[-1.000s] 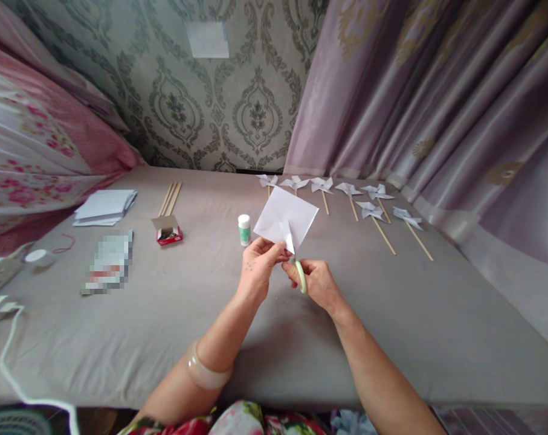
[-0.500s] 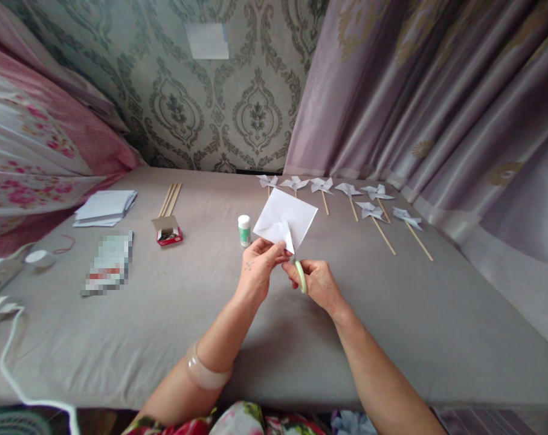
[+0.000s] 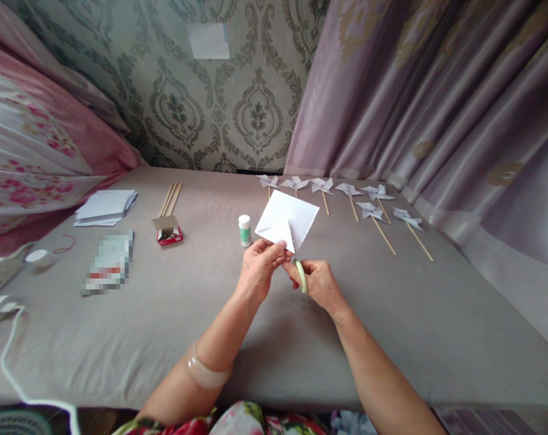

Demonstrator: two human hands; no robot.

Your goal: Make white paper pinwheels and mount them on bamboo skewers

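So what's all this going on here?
A person's left hand pinches a white paper square near its closest corner, and the right hand holds green-handled scissors at that corner. Seven white pinwheels on sticks lie farther back, mostly to the right.

By the left hand [image 3: 258, 269], the near corner of the white sheet [image 3: 289, 214] is pinched, the thumb laid on top and the fingers tucked beneath. The right hand [image 3: 316, 281] is held just to the near right of the sheet, its fingers curled and its thumb pointed toward that corner. The left forearm [image 3: 226, 329] and the right forearm [image 3: 368, 350] are stretched forward, angled inward toward the sheet.
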